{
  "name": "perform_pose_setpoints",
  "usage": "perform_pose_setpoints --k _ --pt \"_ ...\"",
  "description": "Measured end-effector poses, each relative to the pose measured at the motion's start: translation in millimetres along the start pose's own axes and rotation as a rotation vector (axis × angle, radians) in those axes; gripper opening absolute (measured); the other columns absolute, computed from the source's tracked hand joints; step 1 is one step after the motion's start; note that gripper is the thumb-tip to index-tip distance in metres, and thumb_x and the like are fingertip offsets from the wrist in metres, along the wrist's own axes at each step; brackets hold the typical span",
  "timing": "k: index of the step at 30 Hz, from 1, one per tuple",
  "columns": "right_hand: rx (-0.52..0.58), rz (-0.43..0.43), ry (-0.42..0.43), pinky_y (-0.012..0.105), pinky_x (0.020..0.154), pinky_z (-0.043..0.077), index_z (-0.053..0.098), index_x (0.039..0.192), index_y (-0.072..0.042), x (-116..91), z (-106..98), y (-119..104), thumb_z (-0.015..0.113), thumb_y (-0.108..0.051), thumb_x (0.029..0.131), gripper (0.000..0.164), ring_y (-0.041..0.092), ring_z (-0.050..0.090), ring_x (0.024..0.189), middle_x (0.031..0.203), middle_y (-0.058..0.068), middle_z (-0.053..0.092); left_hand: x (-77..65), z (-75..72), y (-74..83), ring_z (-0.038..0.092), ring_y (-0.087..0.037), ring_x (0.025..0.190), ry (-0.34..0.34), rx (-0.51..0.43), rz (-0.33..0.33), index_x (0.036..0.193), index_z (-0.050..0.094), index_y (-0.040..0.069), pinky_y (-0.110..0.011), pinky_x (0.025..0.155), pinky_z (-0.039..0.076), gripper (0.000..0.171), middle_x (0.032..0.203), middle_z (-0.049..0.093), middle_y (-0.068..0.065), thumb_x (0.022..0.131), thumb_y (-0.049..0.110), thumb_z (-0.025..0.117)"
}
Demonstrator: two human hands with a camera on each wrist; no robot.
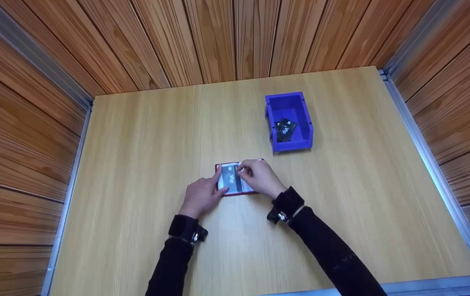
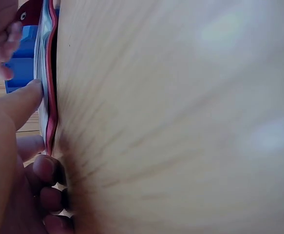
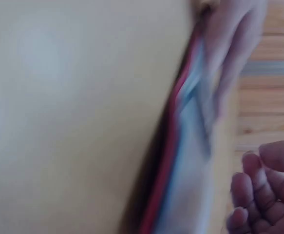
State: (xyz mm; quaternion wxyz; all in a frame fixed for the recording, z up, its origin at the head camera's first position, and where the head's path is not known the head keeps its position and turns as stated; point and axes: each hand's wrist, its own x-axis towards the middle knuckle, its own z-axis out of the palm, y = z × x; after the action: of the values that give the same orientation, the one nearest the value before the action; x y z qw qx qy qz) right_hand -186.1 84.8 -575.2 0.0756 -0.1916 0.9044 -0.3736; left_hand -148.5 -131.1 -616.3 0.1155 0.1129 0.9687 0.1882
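Note:
A red-covered card holder (image 1: 249,188) lies spread on the table with pale clear sleeves showing. On its left side is a greyish VIP card (image 1: 231,179), a dark strip along its right edge. My left hand (image 1: 203,195) grips the holder's left side, thumb over the lower part and index finger at the upper left. My right hand (image 1: 261,176) is over the right side, fingers bent and thumb tip against the index finger; nothing shows between its fingertips (image 3: 251,163) in the right wrist view. The holder's upper right is partly hidden under this hand.
A blue-purple plastic bin (image 1: 287,100) stands behind and to the right of the holder, with black VIP cards (image 1: 286,129) lying in it. Wood-plank walls (image 1: 218,41) and metal rails (image 1: 428,152) border the light wooden table (image 1: 148,135).

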Motion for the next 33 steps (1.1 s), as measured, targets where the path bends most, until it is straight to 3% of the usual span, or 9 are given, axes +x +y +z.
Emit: perform_pose_setpoints --k 8,16,21,25,33 --pt "0.088 0.238 -0.072 0.023 0.05 0.041 0.072 0.09 -0.007 -4 3 -3 0.066 -0.018 0.09 0.013 0.007 0.057 0.049 0.06 -0.005 0.062 -2.0 0.1 1.6 0.047 -0.019 0.067 -0.016 -0.007 0.0 0.152 0.026 0.027 -0.034 0.063 0.037 0.072 0.074 0.052 -0.003 0.092 0.059 0.05" --pt "0.285 0.41 -0.152 0.027 0.045 0.048 0.07 0.09 -0.003 1 5 0 0.063 -0.018 0.092 0.017 0.011 0.058 0.046 0.065 0.008 0.067 -2.3 -2.6 1.0 0.047 -0.02 0.068 -0.016 -0.021 -0.003 0.152 0.025 0.027 -0.034 0.065 0.037 0.072 0.074 0.053 -0.003 0.092 0.058 0.051" --pt "0.39 0.493 -0.185 0.028 0.043 0.049 0.069 0.088 0.002 7 9 -4 0.062 -0.018 0.093 0.021 0.011 0.057 0.041 0.059 0.007 0.063 -2.9 -3.7 -0.2 0.048 -0.02 0.07 -0.014 -0.014 -0.006 0.152 0.026 0.027 -0.035 0.067 0.039 0.071 0.079 0.055 -0.004 0.092 0.057 0.05" --pt "0.387 0.55 -0.183 0.026 0.041 0.047 0.069 0.083 -0.001 10 16 -6 0.062 -0.019 0.093 0.022 0.011 0.057 0.041 0.055 0.005 0.062 -2.6 -3.3 -0.9 0.048 -0.019 0.071 -0.007 -0.003 0.001 0.152 0.027 0.026 -0.036 0.067 0.04 0.071 0.081 0.056 -0.004 0.092 0.057 0.051" --pt "0.312 0.605 -0.103 0.024 0.034 0.042 0.07 0.07 -0.004 16 28 -3 0.065 -0.016 0.091 0.024 0.01 0.054 0.036 0.05 0.003 0.059 -1.3 -1.4 -0.1 0.046 -0.019 0.064 0.014 0.009 0.023 0.151 0.031 0.024 -0.034 0.059 0.037 0.071 0.071 0.051 -0.003 0.092 0.057 0.051"
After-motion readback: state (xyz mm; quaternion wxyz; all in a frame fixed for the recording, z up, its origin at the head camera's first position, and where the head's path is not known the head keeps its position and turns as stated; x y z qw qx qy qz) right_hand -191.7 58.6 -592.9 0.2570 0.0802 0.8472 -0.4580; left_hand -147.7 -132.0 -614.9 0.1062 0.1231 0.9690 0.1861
